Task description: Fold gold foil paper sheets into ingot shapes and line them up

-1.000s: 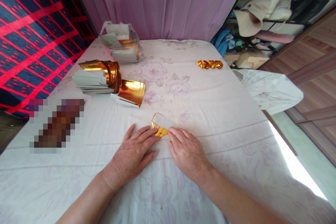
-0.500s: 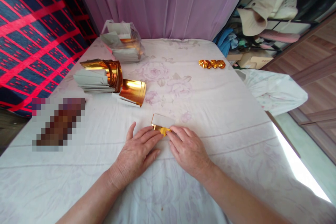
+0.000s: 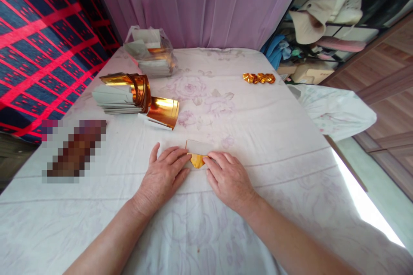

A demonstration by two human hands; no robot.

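Pressing a small gold foil paper flat on the sheet-covered worktop, near the front edge: left hand laid open, fingertips pinning the left end; right hand likewise flat, fingertips on the right end. Best handled by holding both ends still and creasing firmly along the fold, gold corner kept aligned. Clear plastic bag at the far left: stacked paper sheets inside. Loose stack of gold sheets beside it, uncontained. Four folded gold pieces far right.
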